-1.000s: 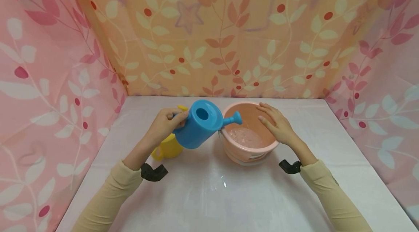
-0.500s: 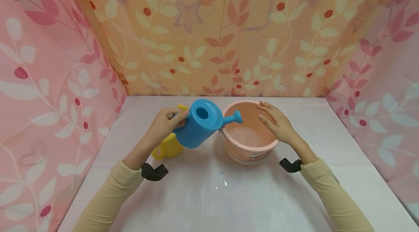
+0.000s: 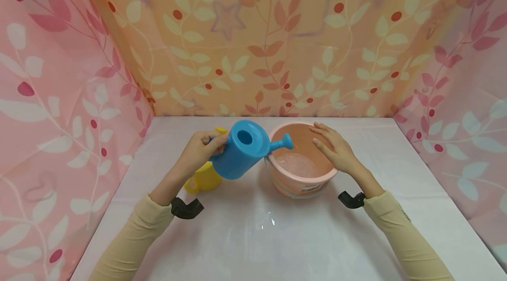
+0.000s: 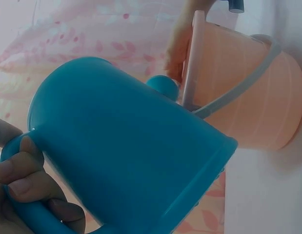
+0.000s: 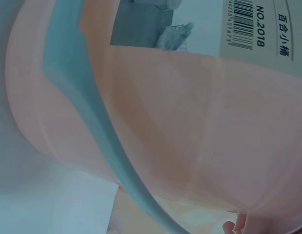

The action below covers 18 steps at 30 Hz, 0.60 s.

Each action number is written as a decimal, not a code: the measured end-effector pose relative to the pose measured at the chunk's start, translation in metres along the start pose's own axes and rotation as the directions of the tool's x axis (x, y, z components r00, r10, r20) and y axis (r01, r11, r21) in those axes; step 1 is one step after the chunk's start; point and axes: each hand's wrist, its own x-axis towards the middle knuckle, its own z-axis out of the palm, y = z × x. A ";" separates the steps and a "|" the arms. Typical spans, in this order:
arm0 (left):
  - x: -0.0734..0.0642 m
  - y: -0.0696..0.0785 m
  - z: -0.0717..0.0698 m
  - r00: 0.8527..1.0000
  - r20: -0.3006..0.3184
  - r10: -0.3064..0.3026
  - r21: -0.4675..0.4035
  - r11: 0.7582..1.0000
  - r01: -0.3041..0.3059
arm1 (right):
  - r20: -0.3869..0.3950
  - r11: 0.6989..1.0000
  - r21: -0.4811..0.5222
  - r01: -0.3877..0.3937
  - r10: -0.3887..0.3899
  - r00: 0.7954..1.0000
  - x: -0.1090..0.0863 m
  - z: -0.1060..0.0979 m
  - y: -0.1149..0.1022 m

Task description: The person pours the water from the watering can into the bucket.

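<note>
My left hand (image 3: 203,151) grips the handle of a blue watering can (image 3: 239,162), fingers wrapped round it in the left wrist view. Held off the table, the can is tilted to the right; its spout and rose (image 3: 287,142) reach over the left rim of a pink bucket (image 3: 305,180). Shallow clear water (image 3: 299,165) with ripples covers the bucket's bottom. No stream from the spout can be made out. On the bucket's right rim rests my right hand (image 3: 336,151), fingers fairly straight. Fingertips (image 5: 233,226) show at the lower edge of the right wrist view.
Behind my left hand and the can stands a yellow cup-like vessel with a handle (image 3: 203,178), partly hidden. The bucket has a grey carrying handle (image 4: 243,85) hanging down. Some wet spots glisten on the white table (image 3: 269,237). Patterned curtains (image 3: 245,52) enclose it.
Both hands, the watering can and the bucket stay almost still. The ripples on the water differ; the surface looks calmer than a second ago.
</note>
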 end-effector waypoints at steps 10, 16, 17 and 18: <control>0.001 -0.002 -0.001 1.000 -0.002 0.002 0.015 1.000 -0.002 | 0.003 1.000 0.005 0.005 -0.005 1.000 0.001 0.000 -0.001; 0.001 -0.001 -0.002 1.000 0.001 0.003 0.029 1.000 -0.003 | 0.007 1.000 -0.003 -0.002 0.003 1.000 0.001 -0.001 -0.002; 0.001 -0.001 -0.002 1.000 0.002 0.000 0.032 0.999 -0.001 | 0.007 1.000 -0.002 -0.004 0.004 1.000 0.001 -0.001 -0.002; 0.002 0.000 -0.001 1.000 0.002 -0.003 0.034 0.999 0.003 | 0.007 1.000 -0.001 -0.004 0.004 1.000 0.001 -0.001 -0.002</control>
